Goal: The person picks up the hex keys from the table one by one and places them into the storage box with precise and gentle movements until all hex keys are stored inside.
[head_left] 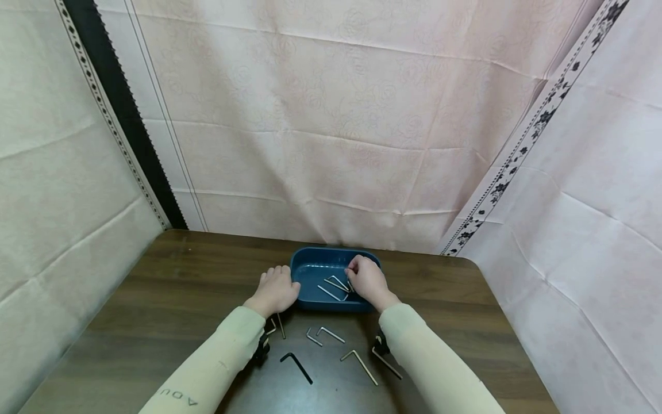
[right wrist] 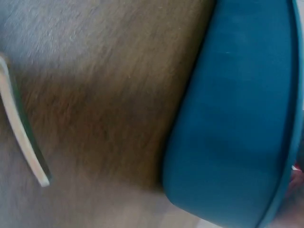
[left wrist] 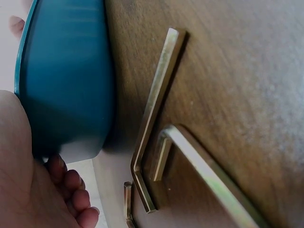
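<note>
At the left end of the tray (head_left: 331,306): left grip (head_left: 274,290) was clamped on the wall; steady bracing suited the work.
Loose keys (head_left: 300,367): sat on the tabletop (head_left: 181,322), person's side of the tray.
Hex keys (head_left: 328,293): lay inside, just left of the right grip (head_left: 368,282).
Tray's right end: right grip was over it, couldn't tell if pinching; one key, kept low, seemed best.

Brown wood-grain tbl (head_left: 455,322), rounded corners; creased pale cloth (head_left: 336,126) behind, w/ blk floral trim (head_left: 540,121) at R
</note>
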